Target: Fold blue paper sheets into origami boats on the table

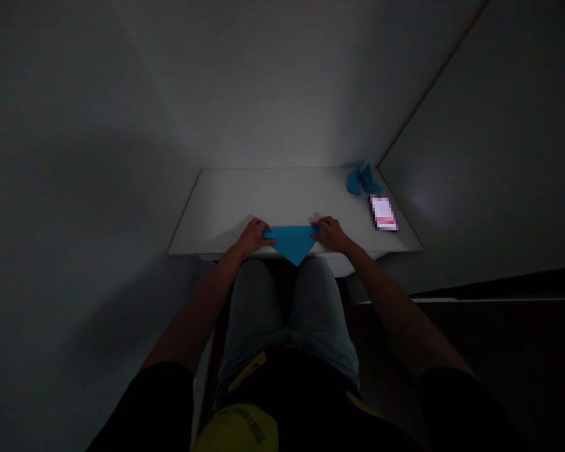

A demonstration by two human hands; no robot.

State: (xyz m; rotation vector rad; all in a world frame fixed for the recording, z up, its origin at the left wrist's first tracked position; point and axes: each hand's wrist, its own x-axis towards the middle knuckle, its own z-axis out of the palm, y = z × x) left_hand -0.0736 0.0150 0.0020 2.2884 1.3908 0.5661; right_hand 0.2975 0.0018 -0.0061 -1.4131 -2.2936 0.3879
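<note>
A sheet of blue paper (pixel 292 242), folded into a triangle, lies at the front edge of the white table with its point toward my body and past the edge. My left hand (pixel 255 235) grips its left corner between thumb and fingers. At the opposite corner, my right hand (pixel 329 233) pinches the paper in the same way. The long folded side runs straight between both hands, facing the wall.
Two folded blue paper pieces (pixel 363 180) stand at the table's back right corner. In front of them lies a phone (pixel 383 213) with a lit screen. White walls enclose the table (pixel 245 194) at the back and sides. The room is dim.
</note>
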